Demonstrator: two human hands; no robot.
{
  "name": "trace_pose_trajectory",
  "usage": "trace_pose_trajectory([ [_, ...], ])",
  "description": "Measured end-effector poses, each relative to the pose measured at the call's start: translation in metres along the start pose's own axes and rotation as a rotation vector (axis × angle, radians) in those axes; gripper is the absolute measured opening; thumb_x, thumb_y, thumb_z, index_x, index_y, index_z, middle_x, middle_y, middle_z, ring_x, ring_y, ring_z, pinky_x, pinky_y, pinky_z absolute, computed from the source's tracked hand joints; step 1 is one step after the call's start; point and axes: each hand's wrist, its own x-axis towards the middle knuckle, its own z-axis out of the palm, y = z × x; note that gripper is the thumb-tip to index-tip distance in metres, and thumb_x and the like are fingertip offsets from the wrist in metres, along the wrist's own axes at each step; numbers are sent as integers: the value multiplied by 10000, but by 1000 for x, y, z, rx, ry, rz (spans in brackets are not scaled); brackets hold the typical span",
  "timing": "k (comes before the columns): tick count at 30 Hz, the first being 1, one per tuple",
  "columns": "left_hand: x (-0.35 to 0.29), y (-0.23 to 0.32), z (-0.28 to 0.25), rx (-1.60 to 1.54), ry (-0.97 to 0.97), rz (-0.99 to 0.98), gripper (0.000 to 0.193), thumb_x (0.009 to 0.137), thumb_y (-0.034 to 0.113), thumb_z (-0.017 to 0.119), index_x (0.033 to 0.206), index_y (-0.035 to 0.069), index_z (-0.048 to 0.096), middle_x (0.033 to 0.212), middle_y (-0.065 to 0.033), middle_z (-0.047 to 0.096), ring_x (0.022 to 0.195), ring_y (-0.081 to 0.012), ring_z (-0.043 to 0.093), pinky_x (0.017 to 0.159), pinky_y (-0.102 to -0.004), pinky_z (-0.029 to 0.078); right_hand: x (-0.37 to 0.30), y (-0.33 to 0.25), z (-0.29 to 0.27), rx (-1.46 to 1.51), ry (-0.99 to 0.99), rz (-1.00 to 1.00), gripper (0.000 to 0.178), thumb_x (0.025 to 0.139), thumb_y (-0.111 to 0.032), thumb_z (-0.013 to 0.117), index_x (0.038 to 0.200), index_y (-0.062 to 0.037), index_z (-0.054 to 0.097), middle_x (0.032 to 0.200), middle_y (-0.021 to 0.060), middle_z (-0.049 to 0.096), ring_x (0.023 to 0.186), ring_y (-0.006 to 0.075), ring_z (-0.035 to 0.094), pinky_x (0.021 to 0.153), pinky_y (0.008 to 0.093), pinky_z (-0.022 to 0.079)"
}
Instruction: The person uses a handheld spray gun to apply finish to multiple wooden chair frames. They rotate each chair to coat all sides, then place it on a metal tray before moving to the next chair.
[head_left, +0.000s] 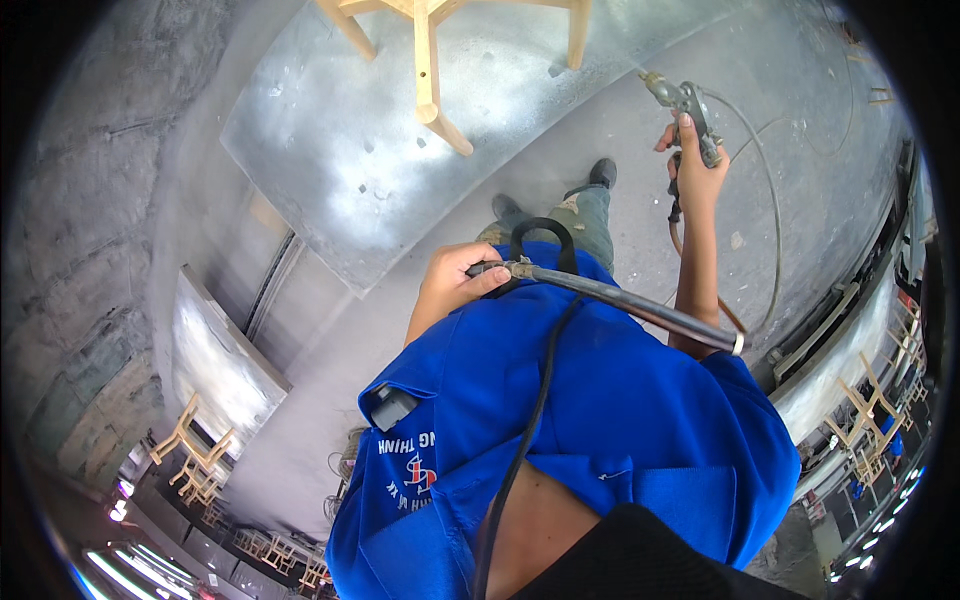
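My right hand (698,168) is wrapped round a metal spray gun (680,98), held out at the upper right. Its brass-coloured nozzle points up and left, with a faint haze in front. Thin hoses (768,190) trail from the gun. Closer to my body, my left hand (462,278) grips the dark end of a long rod (620,297). This rod slants across my blue jacket to a pale cap at the right. Beyond both hands, a light wooden chair frame (425,65) is partly cut off by the upper edge.
Under the wooden frame lies a grey panel (330,200) with whitish patches. A grey wall (90,170) rises at the left. More wooden frames (190,440) stand at lower left, and others (865,410) at far right. My shoes (603,172) are on the grey floor.
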Motion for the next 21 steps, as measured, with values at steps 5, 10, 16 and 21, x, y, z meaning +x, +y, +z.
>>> trace_pose_trajectory([
  [5, 1, 0, 1, -34, -5, -28, 336, 883, 308, 752, 838, -15, 673, 686, -59, 605, 658, -124, 527, 609, -288, 413, -31, 23, -6, 294, -286, 174, 381, 1023, -366, 583, 1104, 0, 652, 715, 74, 637, 574, 143, 625, 387, 234, 346],
  [10, 2, -2, 15, 65, 0, -93, 304, 878, 279, 756, 850, -16, 686, 666, -75, 609, 626, -140, 524, 595, -296, 410, -39, 95, 47, 503, -469, 522, 415, 1018, -412, 589, 1080, -5, 642, 716, 70, 634, 587, 161, 633, 388, 243, 338],
  [16, -24, -13, 9, 126, 180, -125, 260, 910, 217, 719, 827, -20, 649, 659, -50, 576, 628, -117, 487, 587, -293, 390, -7, 192, 89, 298, -393, 707, 436, 981, -456, 641, 1022, -22, 649, 700, 62, 636, 581, 175, 637, 415, 275, 353],
  [21, -42, -24, -3, 70, 255, -200, 352, 967, 284, 662, 802, -22, 604, 685, -12, 576, 685, -94, 490, 626, -279, 400, 22, 233, 93, 129, -356, 722, 475, 966, -504, 644, 1009, -31, 643, 699, 56, 633, 570, 170, 643, 414, 276, 372],
])
